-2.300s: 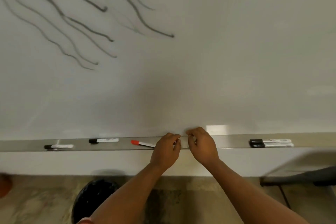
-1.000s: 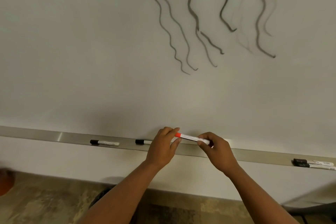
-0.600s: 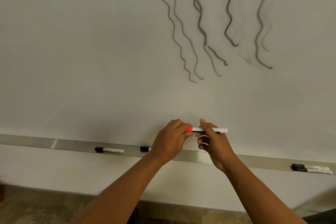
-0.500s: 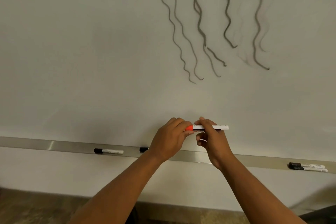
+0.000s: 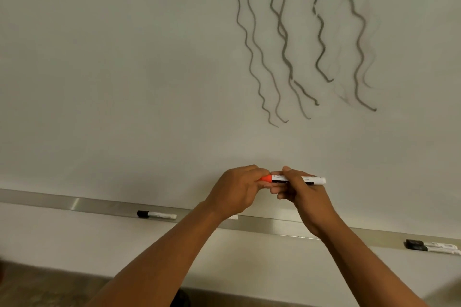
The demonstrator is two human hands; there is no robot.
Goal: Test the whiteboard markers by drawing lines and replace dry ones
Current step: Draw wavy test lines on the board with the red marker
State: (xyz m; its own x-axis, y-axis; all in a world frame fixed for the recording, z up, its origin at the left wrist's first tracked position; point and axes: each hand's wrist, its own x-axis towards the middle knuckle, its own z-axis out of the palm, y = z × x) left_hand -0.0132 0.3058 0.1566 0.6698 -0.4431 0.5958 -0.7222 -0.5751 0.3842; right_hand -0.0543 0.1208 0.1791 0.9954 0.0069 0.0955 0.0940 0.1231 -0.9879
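- Holding red marker [image 5: 296,179] level in front of whiteboard [image 5: 124,70], above tray [image 5: 74,203], w/ both hands.
- Left hand [image 5: 237,192] curling fingers round red cap [image 5: 266,178] at marker's left end; cap mostly buried in the grip, only a bit showing.
- Right hand [image 5: 304,197] pinching white barrel just right of cap, thumb on top, fingers underneath; barrel's right end sticking out past the hand.
- Hands nearly touching at the cap/barrel joint; not possible to tell if cap is seated or part off.
- Lying on tray: black marker [image 5: 156,214] well left of hands; marker pair [image 5: 432,247] far right, touching each other, right ends cut by frame edge.
- Peeking out by left wrist: white marker end [image 5: 233,217] on tray, rest hidden behind forearm, colour unknown.
- Showing wavy grey lines [image 5: 287,45] on board upper right, tops cut off; a few very faint ones near the right, hard to make out.
- Barrel label too small to read.
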